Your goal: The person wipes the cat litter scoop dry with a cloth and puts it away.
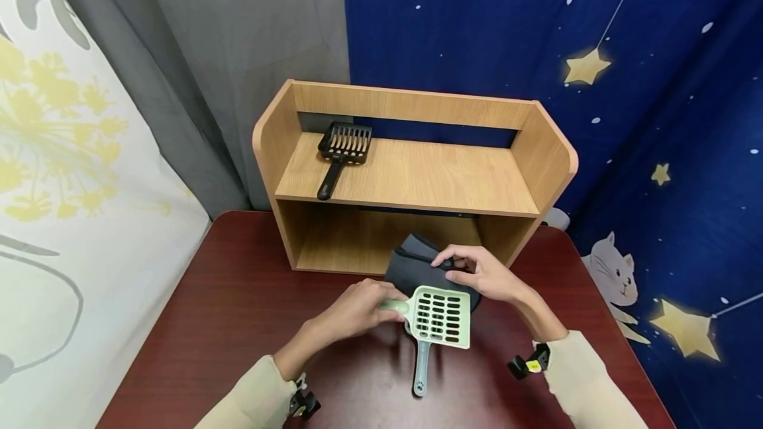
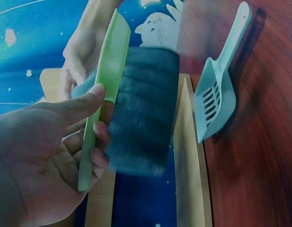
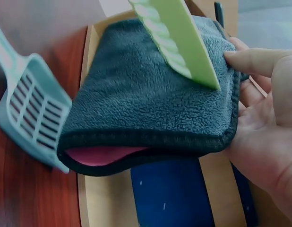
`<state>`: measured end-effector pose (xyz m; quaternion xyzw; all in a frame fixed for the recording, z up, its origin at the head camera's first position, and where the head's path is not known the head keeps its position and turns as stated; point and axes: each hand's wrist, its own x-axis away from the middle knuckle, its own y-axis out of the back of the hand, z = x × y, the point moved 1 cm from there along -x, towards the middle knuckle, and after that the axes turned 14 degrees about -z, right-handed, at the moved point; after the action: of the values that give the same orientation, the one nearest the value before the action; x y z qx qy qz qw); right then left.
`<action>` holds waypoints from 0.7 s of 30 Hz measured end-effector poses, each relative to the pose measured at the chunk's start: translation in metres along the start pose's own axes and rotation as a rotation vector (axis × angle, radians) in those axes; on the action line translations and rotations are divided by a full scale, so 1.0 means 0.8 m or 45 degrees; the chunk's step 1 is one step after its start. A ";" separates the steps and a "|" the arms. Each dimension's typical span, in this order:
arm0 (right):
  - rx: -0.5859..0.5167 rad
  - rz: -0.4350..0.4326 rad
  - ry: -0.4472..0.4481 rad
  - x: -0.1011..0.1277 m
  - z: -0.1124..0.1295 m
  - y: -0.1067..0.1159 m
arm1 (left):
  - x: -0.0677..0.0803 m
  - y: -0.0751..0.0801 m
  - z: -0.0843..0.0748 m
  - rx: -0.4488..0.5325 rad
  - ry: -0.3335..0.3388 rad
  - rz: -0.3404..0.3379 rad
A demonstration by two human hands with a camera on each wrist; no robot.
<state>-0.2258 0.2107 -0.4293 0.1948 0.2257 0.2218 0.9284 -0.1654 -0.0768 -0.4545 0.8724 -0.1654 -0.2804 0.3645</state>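
My left hand (image 1: 360,308) grips the handle of a pale green slotted litter scoop (image 1: 440,316), thumb on one side and fingers curled round the other. The scoop's head is held up over the table, in front of a folded dark grey cloth (image 1: 411,271). My right hand (image 1: 485,275) pinches that cloth at one edge. In the right wrist view the cloth (image 3: 150,94) looks fluffy, with black binding and pink inside the fold. The green scoop's edge (image 3: 202,71) overlaps it there; whether they touch I cannot tell. Below lies a blue-grey litter scoop (image 1: 421,369) on the table.
A two-level wooden shelf (image 1: 411,207) stands at the back of the dark red table (image 1: 238,349). On its upper board, at the left, lies a black litter scoop (image 1: 337,167). Curtains (image 1: 453,32) hang behind and at both sides.
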 end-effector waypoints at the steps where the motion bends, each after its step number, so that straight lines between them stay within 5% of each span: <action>1: -0.005 -0.001 0.006 -0.003 0.002 -0.003 | -0.001 -0.001 -0.001 0.002 0.000 -0.001; 13: 0.097 0.047 -0.081 0.016 0.000 0.024 | 0.020 0.016 0.012 -0.040 0.074 -0.033; 21: 0.068 0.016 -0.055 0.014 0.000 0.026 | 0.019 0.022 0.016 -0.006 0.030 -0.015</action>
<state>-0.2236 0.2340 -0.4235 0.2256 0.2101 0.2175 0.9261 -0.1626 -0.1030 -0.4549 0.8758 -0.1552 -0.2725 0.3669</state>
